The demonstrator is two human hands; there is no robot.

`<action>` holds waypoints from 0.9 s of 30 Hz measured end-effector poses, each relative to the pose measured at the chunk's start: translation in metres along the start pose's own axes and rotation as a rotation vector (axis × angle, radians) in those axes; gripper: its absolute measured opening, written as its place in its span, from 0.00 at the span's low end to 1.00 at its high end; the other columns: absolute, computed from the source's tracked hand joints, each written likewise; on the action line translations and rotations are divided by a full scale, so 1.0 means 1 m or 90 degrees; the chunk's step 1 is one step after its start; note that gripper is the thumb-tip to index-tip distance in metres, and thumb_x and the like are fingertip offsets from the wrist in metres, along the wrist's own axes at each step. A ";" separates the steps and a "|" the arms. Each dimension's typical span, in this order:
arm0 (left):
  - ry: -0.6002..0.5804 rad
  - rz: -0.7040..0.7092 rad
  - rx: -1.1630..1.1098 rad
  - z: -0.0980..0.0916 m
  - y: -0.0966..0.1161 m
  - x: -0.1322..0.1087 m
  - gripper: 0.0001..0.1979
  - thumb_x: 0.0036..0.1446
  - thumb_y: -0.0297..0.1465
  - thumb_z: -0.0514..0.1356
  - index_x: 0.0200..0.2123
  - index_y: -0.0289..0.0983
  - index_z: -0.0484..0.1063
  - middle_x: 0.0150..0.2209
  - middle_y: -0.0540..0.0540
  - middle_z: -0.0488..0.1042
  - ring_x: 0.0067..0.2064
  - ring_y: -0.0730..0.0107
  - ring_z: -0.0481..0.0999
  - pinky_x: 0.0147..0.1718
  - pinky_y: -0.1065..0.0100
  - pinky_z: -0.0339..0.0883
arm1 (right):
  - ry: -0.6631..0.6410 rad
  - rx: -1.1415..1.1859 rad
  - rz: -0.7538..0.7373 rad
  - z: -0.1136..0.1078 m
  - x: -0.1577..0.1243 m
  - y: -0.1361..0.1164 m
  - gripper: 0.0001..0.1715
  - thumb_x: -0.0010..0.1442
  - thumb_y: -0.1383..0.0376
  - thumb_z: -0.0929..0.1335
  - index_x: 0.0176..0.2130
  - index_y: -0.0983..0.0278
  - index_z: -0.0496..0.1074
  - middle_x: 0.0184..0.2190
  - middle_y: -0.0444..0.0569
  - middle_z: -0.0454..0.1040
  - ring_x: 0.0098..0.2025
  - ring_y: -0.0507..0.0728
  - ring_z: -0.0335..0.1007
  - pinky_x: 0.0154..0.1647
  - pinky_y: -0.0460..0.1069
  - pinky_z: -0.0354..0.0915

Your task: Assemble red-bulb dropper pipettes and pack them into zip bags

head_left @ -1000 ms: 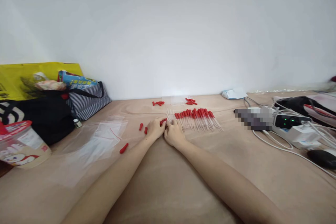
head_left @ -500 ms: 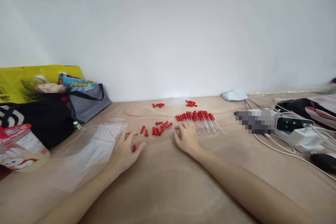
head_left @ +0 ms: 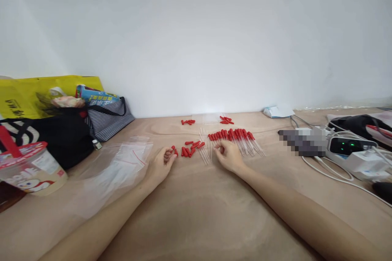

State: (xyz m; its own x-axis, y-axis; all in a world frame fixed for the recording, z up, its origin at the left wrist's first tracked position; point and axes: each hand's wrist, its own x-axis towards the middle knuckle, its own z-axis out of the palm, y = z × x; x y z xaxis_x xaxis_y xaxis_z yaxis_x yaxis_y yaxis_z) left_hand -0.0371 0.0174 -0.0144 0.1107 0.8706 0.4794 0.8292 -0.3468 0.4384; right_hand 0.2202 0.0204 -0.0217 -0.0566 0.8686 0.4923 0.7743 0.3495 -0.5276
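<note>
My left hand [head_left: 161, 164] is closed, its fingertips pinched on a red rubber dropper bulb [head_left: 173, 148]; how many bulbs are in the fingers is partly hidden. Right beside it lies a small pile of loose red bulbs [head_left: 186, 152]. Bare clear pipette tubes [head_left: 203, 153] rest between the two hands. My right hand [head_left: 229, 155] has curled fingers at the left part of a row of droppers [head_left: 245, 142], clear tubes capped with red bulbs. Whatever its fingertips pinch is too small to make out.
Clear zip bags [head_left: 122, 171] lie left of my left hand. More red bulbs [head_left: 188, 122] and capped droppers [head_left: 226, 120] sit by the wall. A drink bucket [head_left: 43, 171] and bags [head_left: 107, 118] stand at left. A power strip [head_left: 349, 149] with cables is at right.
My left hand has moved right and forward, and its spread fingers have closed at the bulbs. My right hand has curled its fingers by the tubes. The view has shifted slightly.
</note>
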 end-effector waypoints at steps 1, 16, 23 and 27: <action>0.008 0.005 0.017 0.000 0.000 0.004 0.10 0.51 0.37 0.53 0.33 0.37 0.66 0.32 0.46 0.72 0.34 0.64 0.72 0.33 0.66 0.66 | -0.025 0.018 -0.019 -0.002 -0.004 0.001 0.08 0.52 0.62 0.63 0.26 0.64 0.65 0.21 0.43 0.66 0.26 0.51 0.61 0.30 0.46 0.51; -0.286 0.134 0.006 0.100 0.040 0.165 0.11 0.59 0.32 0.49 0.42 0.35 0.67 0.43 0.45 0.69 0.42 0.65 0.70 0.41 0.62 0.65 | -0.219 -0.069 0.007 -0.002 -0.010 -0.018 0.28 0.41 0.42 0.65 0.18 0.63 0.62 0.16 0.40 0.64 0.19 0.48 0.55 0.22 0.44 0.46; -0.365 0.130 -0.005 0.117 0.032 0.168 0.12 0.59 0.33 0.51 0.44 0.35 0.65 0.45 0.44 0.67 0.43 0.65 0.69 0.40 0.60 0.65 | -0.222 -0.160 0.054 0.002 -0.004 -0.018 0.32 0.43 0.37 0.60 0.21 0.62 0.67 0.18 0.44 0.70 0.22 0.51 0.62 0.21 0.44 0.45; -0.389 0.152 -0.022 0.107 0.033 0.154 0.16 0.60 0.37 0.45 0.38 0.38 0.70 0.43 0.47 0.71 0.45 0.65 0.68 0.45 0.67 0.60 | -0.213 -0.183 0.069 0.002 -0.001 -0.020 0.33 0.43 0.36 0.58 0.22 0.62 0.68 0.21 0.45 0.71 0.25 0.52 0.65 0.21 0.45 0.45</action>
State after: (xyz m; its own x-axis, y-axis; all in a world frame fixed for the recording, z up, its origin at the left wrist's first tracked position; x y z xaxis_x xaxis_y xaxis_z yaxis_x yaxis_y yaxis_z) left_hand 0.0666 0.1777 -0.0073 0.5889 0.8065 0.0527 0.7263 -0.5567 0.4031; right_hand 0.2038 0.0131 -0.0137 -0.1286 0.9771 0.1692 0.9281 0.1788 -0.3267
